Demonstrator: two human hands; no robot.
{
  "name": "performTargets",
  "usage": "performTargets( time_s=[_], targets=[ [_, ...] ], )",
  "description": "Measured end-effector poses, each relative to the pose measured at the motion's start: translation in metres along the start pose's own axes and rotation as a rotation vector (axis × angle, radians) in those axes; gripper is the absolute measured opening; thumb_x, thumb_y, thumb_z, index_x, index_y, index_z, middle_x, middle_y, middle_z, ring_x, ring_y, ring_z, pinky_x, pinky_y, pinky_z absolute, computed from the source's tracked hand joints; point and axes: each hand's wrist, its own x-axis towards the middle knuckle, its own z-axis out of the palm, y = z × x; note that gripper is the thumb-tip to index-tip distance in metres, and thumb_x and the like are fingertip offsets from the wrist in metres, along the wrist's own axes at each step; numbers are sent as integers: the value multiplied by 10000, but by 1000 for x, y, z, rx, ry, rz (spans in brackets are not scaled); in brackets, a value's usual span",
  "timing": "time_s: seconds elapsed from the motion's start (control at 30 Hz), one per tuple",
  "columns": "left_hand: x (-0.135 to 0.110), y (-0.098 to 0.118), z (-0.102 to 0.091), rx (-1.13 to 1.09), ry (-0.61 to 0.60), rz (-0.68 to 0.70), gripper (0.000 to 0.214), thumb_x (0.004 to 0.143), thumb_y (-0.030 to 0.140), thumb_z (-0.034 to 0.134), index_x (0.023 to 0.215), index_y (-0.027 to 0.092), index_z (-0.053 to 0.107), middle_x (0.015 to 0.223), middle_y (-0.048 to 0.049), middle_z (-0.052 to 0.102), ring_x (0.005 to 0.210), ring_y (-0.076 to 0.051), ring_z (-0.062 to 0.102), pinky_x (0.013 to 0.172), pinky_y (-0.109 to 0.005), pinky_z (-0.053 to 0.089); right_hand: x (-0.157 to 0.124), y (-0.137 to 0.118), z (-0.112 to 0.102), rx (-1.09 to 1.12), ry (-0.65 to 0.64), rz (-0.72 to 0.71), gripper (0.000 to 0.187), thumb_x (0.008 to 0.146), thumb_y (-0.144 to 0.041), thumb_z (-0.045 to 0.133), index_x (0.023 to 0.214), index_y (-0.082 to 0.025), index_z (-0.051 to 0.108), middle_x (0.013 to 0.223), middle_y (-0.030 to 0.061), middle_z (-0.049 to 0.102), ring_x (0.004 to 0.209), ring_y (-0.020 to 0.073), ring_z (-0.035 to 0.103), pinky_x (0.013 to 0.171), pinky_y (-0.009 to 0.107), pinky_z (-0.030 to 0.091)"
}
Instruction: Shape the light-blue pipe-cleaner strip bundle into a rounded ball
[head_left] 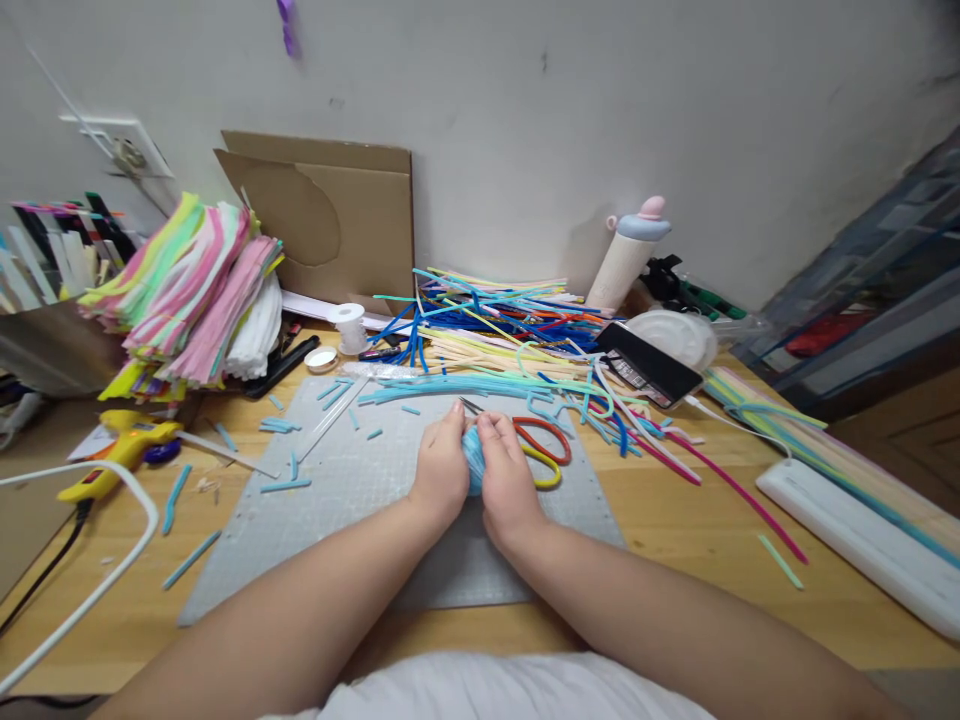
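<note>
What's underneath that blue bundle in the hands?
The grey cutting mat shows below the blue bundle. The left hand, right hand and bundle hide the spot directly beneath.

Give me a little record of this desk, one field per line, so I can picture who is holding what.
Left hand: closed around one side of a light-blue bundle
Right hand: closed around the bundle's other side
Beside right hand: scissors with orange and yellow loops
Under the hands: grey mat
Far left: yellow glue gun
Behind the mat: pile of colored fuzzy stems
Back right: dark phone, pale bottle
Against the wall: cardboard
Unclear: bundle's full shape, partly covered by fingers
</note>
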Motion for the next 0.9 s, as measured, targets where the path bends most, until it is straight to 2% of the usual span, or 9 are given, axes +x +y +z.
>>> performTargets(
  time_s=[0.17,0.3,0.4,0.53,0.63,0.73,0.8,0.9],
  targets=[
    [-1,-8,1,-60,72,-22,373,856,258,495,488,207,529,497,6,508,558,-164,444,590,-271,341,3,2,-1,12,-1,31,227,826,-460,562,870,-238,543,799,-28,581,748,135,530,718,249,413],
    [5,-21,0,-137,166,-12,411,885,334,451,494,212,424,483,36,433,524,-136,391,590,-262,347,5,0,-3,122,55,58,248,819,-467,565,946,-255,546,847,-38,588,787,141,557,736,259,435],
    [9,-29,1,-218,141,-23,408,903,414,361,563,205,447,533,25,485,537,-132,452,607,-262,402,6,-4,-2,177,56,56,278,803,-420,602,1030,-265,558,951,-30,615,874,147,578,796,269,443],
    [13,-33,2,-276,73,-17,475,887,505,264,678,177,537,606,-24,579,604,-171,567,634,-298,463,14,-7,2,322,126,159,245,745,-353,650,953,-237,589,901,-25,650,876,163,606,793,287,472],
    [13,-28,-1,-244,87,42,420,848,518,395,698,172,579,671,-28,610,663,-172,577,663,-283,459,18,-7,5,378,151,226,203,760,-382,603,887,-225,589,874,-6,672,858,183,629,779,319,497],
    [12,-21,-6,-166,116,87,368,831,451,498,578,188,545,578,-4,548,577,-150,498,587,-264,414,13,-8,6,374,77,274,241,775,-422,593,910,-223,602,897,15,689,864,208,645,780,351,504],
    [12,-17,-9,-117,141,98,398,846,419,491,513,202,477,489,19,463,499,-136,421,522,-265,364,8,-9,4,281,16,223,294,777,-435,611,997,-240,599,968,11,680,927,208,631,828,354,488],
    [15,-15,-13,-59,151,109,407,857,398,480,502,200,461,470,26,447,482,-128,403,509,-261,343,3,-11,0,-6,-59,14,403,718,-394,710,1077,-257,589,1117,11,624,1054,199,561,936,329,419]
  ],
)
